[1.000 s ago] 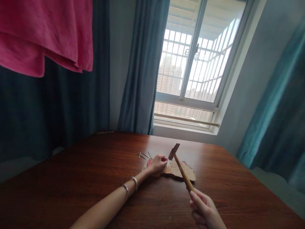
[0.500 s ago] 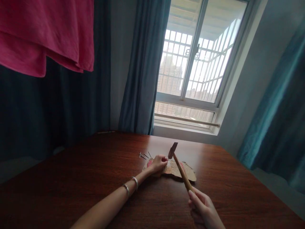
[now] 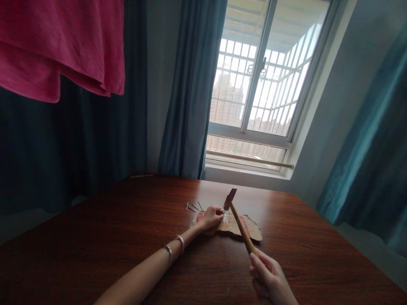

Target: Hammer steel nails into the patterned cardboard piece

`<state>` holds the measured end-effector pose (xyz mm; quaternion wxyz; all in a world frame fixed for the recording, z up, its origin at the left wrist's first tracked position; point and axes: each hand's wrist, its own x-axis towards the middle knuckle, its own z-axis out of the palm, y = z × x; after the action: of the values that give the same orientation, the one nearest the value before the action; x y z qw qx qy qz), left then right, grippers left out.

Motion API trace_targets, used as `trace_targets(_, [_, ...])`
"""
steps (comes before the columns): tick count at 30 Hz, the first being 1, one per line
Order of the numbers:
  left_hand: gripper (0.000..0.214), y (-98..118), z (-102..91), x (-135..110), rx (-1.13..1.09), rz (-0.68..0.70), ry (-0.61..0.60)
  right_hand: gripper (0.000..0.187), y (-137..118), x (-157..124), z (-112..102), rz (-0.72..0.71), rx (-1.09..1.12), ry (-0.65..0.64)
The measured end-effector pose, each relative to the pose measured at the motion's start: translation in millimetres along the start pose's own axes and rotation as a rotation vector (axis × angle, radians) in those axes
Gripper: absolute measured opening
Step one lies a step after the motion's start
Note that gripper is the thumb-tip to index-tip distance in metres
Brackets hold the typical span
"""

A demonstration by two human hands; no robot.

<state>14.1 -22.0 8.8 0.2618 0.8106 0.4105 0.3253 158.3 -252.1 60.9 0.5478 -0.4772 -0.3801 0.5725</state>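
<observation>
The left forearm [image 3: 140,271] is bare and slim, widening from the wrist toward the lower edge of the view. Two separate silver-coloured bracelets circle it, near each other. The upper bracelet [image 3: 182,243], closer to the wrist, is a pale, smooth-looking band with a bright shine. The lower bracelet [image 3: 169,253] looks thinner and greyer, with a darker patch on its upper side; any finer pattern is too small to make out. The left hand [image 3: 212,217] is bare, with slender fingers. The right hand [image 3: 269,273] is bare too, its wrist [image 3: 284,292] cut off by the lower edge.
</observation>
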Motion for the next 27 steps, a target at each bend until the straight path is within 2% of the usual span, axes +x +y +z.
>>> trace_targets(13, [0.018, -8.7, 5.0, 3.9, 0.049, 0.015, 0.01, 0.051, -2.3, -0.1, 4.2, 0.007, 0.006, 0.006])
trace_targets(17, [0.019, -8.0, 5.4, 3.9, 0.047, -0.003, 0.008, 0.048, -1.2, -1.2, 5.7, 0.0, 0.014, -0.031])
trace_targets(27, [0.018, -0.8, 1.5, 1.3, 0.023, -0.036, -0.011, 0.053, 3.0, 0.4, 7.9, -0.003, -0.024, -0.008])
